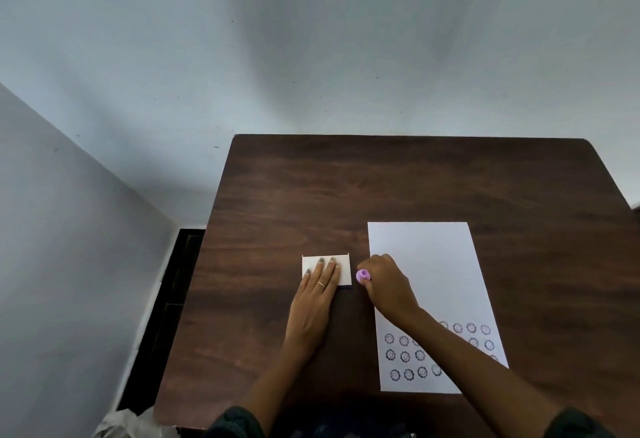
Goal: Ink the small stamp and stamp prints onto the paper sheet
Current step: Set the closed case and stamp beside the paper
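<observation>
On dark wooden table [398, 181] (corner-set), paper sheet [420, 247], pale walls [242, 39]

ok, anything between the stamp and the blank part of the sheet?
Nothing visible. The right hand holds the pink stamp at the left edge of the paper sheet, whose upper area is bare. The left hand rests on the white ink pad box, clear of the path.
</observation>
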Tool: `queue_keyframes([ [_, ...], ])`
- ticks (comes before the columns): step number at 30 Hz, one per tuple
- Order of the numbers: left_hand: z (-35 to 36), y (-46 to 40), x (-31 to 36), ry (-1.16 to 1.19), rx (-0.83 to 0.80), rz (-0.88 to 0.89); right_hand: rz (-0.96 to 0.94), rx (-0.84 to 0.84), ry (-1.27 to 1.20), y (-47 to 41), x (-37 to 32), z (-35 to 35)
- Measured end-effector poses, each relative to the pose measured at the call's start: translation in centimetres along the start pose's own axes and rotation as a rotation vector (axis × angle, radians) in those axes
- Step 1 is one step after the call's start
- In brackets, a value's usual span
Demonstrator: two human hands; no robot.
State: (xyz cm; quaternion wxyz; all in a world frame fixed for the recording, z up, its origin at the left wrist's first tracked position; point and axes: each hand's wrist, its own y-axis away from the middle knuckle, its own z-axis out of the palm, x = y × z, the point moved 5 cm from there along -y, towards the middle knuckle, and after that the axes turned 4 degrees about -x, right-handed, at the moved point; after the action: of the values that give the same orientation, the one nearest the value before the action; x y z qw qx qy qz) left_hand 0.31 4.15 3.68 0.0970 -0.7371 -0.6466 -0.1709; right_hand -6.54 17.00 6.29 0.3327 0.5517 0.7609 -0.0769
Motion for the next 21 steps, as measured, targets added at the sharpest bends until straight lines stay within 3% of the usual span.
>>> queue_keyframes([
  [21, -0.5, -5.1, -5.6, 0.039, 0.012, -0.06, -0.009, 0.103, -0.085, -8.6, -0.6, -0.8],
])
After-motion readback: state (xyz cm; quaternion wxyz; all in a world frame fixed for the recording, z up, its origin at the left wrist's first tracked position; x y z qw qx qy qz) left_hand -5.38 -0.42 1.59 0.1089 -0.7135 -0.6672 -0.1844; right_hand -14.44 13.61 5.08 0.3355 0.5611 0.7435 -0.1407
